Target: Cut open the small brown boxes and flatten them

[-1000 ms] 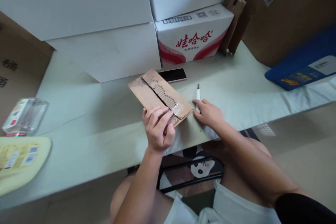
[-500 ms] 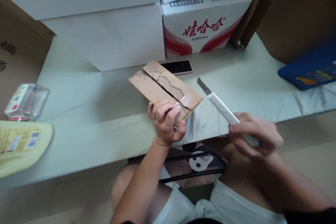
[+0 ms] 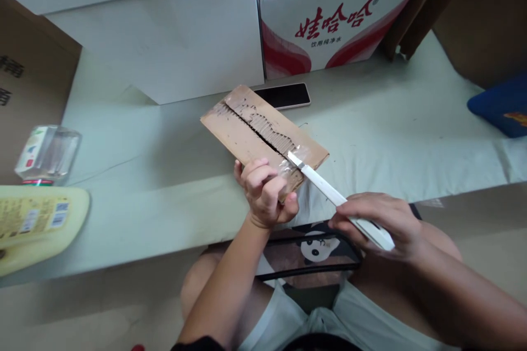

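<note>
My left hand (image 3: pixel 267 189) is closed around the near edge of a small brown cardboard box (image 3: pixel 242 134), which tilts above the table's front edge. A dark slit runs along the box's top face, with torn, ridged cardboard beside it and shiny clear tape at the near right end. In my right hand (image 3: pixel 376 225) is a white utility knife (image 3: pixel 327 186), its blade out. The blade's tip lies over the taped end of the slit; whether it cuts in, I cannot tell.
Behind the cardboard box a phone (image 3: pixel 288 95) lies flat, before a white and red carton (image 3: pixel 329 33) and stacked white boxes (image 3: pixel 173 38). At left are a clear plastic bottle (image 3: pixel 55 153) and a pale yellow container (image 3: pixel 45 225). A blue object (image 3: pixel 500 107) stands at right.
My right hand has brought the knife left and down, from beside the cardboard box onto its taped end. The left hand keeps its hold; the whole view has shifted slightly.
</note>
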`<state>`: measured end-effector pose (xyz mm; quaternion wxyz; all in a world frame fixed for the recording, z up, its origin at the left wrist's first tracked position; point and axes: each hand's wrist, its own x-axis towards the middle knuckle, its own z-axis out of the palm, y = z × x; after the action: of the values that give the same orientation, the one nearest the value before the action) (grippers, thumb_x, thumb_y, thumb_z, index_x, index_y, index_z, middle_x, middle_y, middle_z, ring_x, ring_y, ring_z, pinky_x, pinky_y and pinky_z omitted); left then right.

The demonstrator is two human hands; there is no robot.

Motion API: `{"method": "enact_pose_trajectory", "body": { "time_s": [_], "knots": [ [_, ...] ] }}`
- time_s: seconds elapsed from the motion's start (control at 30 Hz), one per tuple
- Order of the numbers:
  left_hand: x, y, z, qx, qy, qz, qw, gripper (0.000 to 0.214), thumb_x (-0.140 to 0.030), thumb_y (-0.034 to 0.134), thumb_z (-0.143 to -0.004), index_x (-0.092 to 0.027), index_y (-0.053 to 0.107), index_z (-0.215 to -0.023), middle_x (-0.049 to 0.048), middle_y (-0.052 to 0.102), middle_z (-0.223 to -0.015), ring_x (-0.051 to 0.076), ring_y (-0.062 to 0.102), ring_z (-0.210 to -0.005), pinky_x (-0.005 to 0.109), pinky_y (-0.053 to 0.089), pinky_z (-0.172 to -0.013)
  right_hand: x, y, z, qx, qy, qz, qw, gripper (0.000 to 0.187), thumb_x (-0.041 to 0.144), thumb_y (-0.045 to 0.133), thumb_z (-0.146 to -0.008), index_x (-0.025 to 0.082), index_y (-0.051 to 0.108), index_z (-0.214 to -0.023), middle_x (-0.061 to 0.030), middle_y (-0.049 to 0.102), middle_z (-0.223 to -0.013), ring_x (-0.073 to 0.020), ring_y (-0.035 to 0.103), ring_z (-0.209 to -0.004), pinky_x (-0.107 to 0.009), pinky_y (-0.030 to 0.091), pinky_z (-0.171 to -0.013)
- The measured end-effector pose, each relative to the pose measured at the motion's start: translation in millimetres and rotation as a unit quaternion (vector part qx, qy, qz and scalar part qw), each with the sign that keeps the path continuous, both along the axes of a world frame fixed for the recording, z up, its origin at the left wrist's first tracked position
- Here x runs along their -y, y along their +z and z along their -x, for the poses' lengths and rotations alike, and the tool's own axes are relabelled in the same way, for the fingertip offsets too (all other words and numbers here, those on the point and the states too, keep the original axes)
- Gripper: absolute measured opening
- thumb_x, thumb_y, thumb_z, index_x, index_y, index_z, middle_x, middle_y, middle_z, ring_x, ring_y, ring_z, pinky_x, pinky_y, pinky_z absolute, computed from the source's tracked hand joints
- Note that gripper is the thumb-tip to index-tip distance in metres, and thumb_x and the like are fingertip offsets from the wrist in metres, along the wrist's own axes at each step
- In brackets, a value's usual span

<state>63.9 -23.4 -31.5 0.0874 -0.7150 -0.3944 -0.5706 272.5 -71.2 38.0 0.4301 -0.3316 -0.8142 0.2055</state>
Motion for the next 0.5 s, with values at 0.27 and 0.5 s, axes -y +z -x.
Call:
{"method": "enact_pose_trajectory", "body": {
  "time_s": [0.27,0.5],
  "knots": [
    [1,0.0,1,-0.013,0.007,0.002,1.0,0.019,-0.04,0.047,-0.09,-0.027,0.058,-0.099,0.0031,0.053,-0.097,0.022,0.058,-0.108,0.05,0.027,-0.122,3,-1.4,-4,-0.03,-0.079,-0.107,0.991,0.03,0.024,0.055,-0.1,0.014,0.068,-0.125,-0.0043,0.066,-0.069,-0.0141,0.066,-0.058,-0.024,0.053,-0.048],
    [1,2.4,-1,-0.02,0.03,0.0,0.999,0.021,-0.042,0.044,-0.091,-0.027,0.058,-0.096,0.0028,0.053,-0.093,0.022,0.061,-0.104,0.05,0.029,-0.122,8,-7.3,8,-0.003,-0.136,-0.164,0.977,0.025,0.021,0.061,-0.095,0.022,0.072,-0.117,0.0003,0.065,-0.062,-0.0119,0.062,-0.05,-0.022,0.05,-0.044]
  ]
}}
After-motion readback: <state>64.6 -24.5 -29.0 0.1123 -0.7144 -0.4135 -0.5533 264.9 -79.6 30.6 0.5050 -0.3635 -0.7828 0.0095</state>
